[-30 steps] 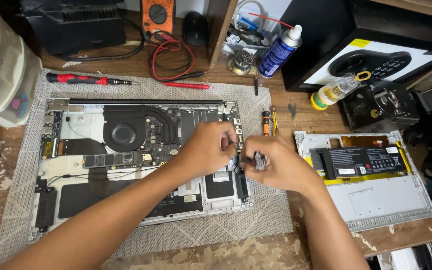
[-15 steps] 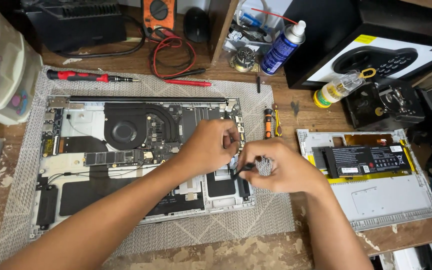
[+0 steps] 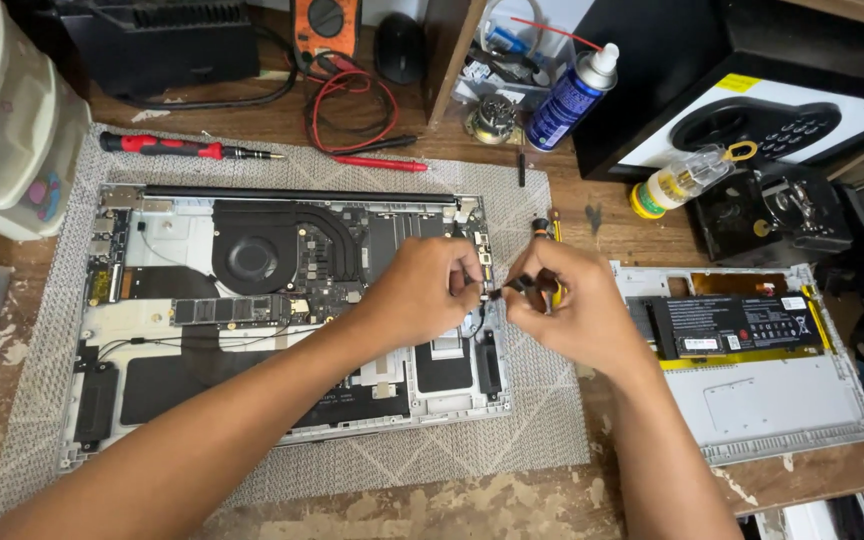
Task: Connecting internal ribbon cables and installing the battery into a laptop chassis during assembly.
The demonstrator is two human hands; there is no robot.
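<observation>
**Both hands pinched over the opened laptop's right edge**

Left hand [image 3: 430, 290] and right hand [image 3: 564, 305] meeting at frame centre, fingertips pressed together on a small dark part [image 3: 497, 293] between them. Directly beneath, right edge of opened laptop [image 3: 252, 300] on grey mesh mat [image 3: 532, 420]. Right of the hands, removed bottom cover [image 3: 782, 400] bearing black battery [image 3: 742, 325]. Upper left, red-handled screwdriver [image 3: 167, 148].

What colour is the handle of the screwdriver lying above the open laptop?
Red and black handle on the screwdriver, clearest in the head view.
</observation>
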